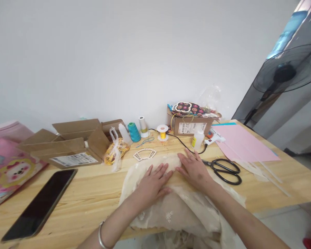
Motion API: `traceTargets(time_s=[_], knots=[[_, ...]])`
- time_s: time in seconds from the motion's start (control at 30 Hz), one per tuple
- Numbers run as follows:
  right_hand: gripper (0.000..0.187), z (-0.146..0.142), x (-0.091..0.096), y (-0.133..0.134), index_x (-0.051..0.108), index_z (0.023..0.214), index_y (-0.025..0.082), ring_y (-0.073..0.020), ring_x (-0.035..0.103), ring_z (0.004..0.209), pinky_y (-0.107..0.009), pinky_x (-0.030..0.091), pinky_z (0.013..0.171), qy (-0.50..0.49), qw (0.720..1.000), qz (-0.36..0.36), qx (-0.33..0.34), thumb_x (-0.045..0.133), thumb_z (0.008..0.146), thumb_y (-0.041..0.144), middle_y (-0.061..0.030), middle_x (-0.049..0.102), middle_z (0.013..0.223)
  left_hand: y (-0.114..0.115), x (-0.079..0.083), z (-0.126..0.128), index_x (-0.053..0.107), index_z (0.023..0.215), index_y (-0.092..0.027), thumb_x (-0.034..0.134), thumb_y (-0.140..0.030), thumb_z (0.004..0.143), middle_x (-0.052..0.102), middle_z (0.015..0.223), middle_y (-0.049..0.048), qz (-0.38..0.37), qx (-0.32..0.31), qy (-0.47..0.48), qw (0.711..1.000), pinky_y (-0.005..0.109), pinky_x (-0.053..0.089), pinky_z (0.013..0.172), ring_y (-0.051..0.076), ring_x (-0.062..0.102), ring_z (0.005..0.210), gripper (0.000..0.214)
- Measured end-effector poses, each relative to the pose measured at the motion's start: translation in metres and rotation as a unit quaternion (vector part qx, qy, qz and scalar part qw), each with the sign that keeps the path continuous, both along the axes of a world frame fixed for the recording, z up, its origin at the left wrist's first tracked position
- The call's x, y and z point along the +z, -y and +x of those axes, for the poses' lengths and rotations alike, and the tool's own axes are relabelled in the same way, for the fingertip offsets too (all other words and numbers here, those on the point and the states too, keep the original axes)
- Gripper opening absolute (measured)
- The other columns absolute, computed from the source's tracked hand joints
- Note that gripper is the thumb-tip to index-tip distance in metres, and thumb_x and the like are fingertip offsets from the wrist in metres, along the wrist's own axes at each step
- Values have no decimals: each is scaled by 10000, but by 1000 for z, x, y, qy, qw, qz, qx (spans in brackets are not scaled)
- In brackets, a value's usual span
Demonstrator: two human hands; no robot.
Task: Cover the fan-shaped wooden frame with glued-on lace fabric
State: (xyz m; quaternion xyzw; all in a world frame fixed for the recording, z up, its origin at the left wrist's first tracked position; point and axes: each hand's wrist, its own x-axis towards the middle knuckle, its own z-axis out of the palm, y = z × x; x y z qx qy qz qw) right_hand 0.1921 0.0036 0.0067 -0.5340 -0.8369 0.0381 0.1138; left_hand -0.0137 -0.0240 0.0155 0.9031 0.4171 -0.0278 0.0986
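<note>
A sheer cream fabric (168, 216) with small embroidered sprigs lies spread over the front of the wooden table, and part of it hangs past the edge. My left hand (154, 182) rests on it with fingers spread, holding nothing. On the fabric's far right part lies my right hand (194, 169), fingers stretched out and palm down. Just beyond my right hand stands a white glue bottle (197, 139). Black-handled scissors (226, 169) lie to its right, their blades partly hidden by that hand. A fan-shaped wooden cutout (145, 154) sits behind the fabric.
An open cardboard box (67, 148), a phone (41, 204) and a pink bag (12, 169) occupy the left. Thread spools (134, 132) stand by the wall near a filled box (191, 126). A glue gun (214, 138) and pink paper (245, 143) lie right; a fan (285, 73) stands beyond.
</note>
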Motion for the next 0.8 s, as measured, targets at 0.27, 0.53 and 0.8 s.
traceTargets(time_s=[0.27, 0.53, 0.8], knots=[[474, 0, -1, 6, 417, 1262, 214, -227, 229, 1285, -487, 137, 1041, 5, 995, -23, 102, 230, 886, 433, -30, 400, 1331, -2, -1, -2, 185, 1351, -272, 289, -501, 835, 215, 1424, 76, 40, -24, -9, 999, 492, 132, 1031, 229, 187, 1301, 574], [471, 0, 6, 6, 434, 1252, 192, -243, 191, 1296, -497, 92, 1049, -41, 993, -63, 96, 263, 880, 425, -40, 390, 1334, 5, 14, -29, 275, 1303, -383, 376, -498, 807, 133, 1443, 29, 27, -34, 13, 999, 577, 82, 999, 307, 54, 1310, 518], [507, 4, 2, -7, 403, 1268, 221, -217, 136, 1308, -512, 53, 1048, -242, 953, -156, 97, 222, 872, 480, -41, 337, 1362, -17, 38, -50, 682, 789, -208, 467, -413, 789, 570, 1174, 71, 51, 167, 278, 944, 415, 287, 998, 224, 464, 1138, 297]])
